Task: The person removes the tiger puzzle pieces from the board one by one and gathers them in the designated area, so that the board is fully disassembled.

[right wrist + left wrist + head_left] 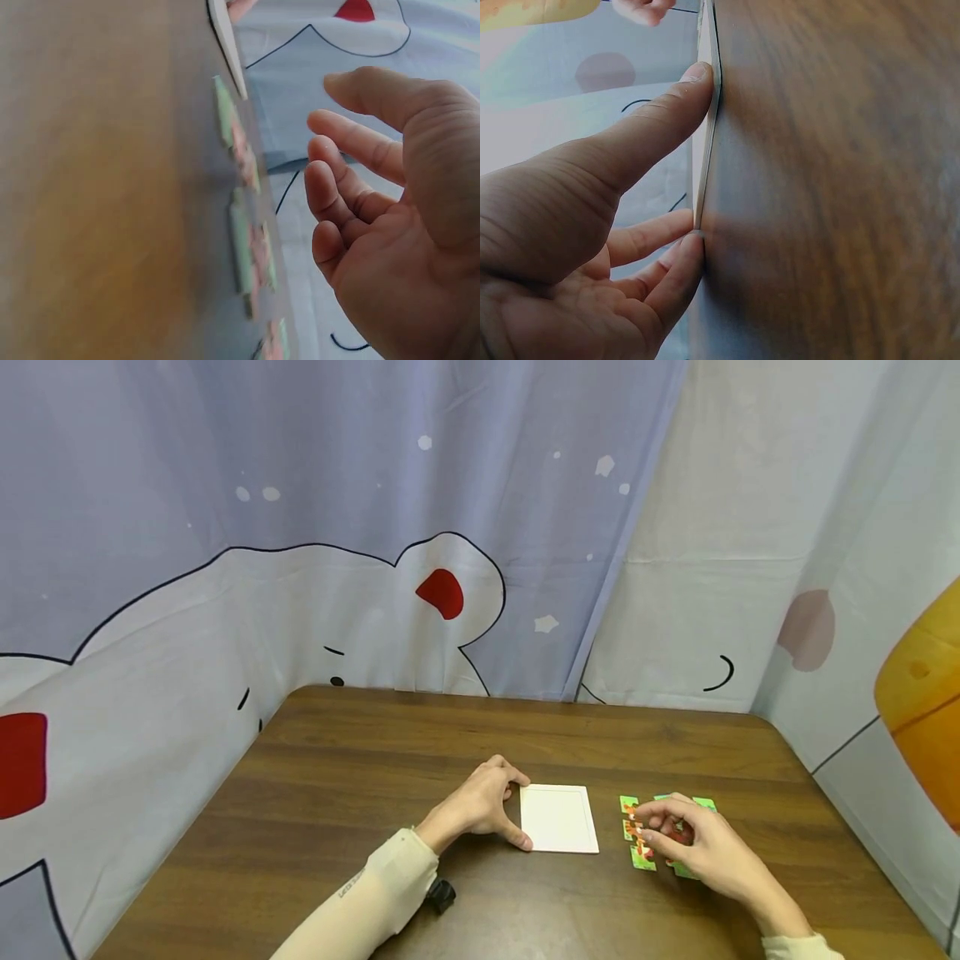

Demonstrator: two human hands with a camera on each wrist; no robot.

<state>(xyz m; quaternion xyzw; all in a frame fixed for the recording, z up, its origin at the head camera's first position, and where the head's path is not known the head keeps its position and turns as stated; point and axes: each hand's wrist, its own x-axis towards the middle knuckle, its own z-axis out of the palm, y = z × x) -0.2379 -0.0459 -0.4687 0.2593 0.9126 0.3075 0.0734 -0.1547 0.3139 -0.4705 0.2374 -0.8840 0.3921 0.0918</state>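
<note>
A white square puzzle tray [558, 818] with a thin raised border lies flat on the table. My left hand [480, 802] pinches its left side, thumb at the near corner and fingers at the far one. The left wrist view shows the tray edge-on [700, 161] between that thumb and fingertips. Over to the right, my right hand [708, 852] hovers above green and red-orange puzzle pieces [642, 858], fingers loosely bent and holding nothing. It hides part of the pieces in the head view. Seen from the right wrist, the pieces [240, 244] lie flat below the hand.
The brown wooden table [375, 760] reaches back to a printed curtain [360, 618], which also hangs along the left and right sides. A small black object [440, 895] shows beside the left sleeve cuff.
</note>
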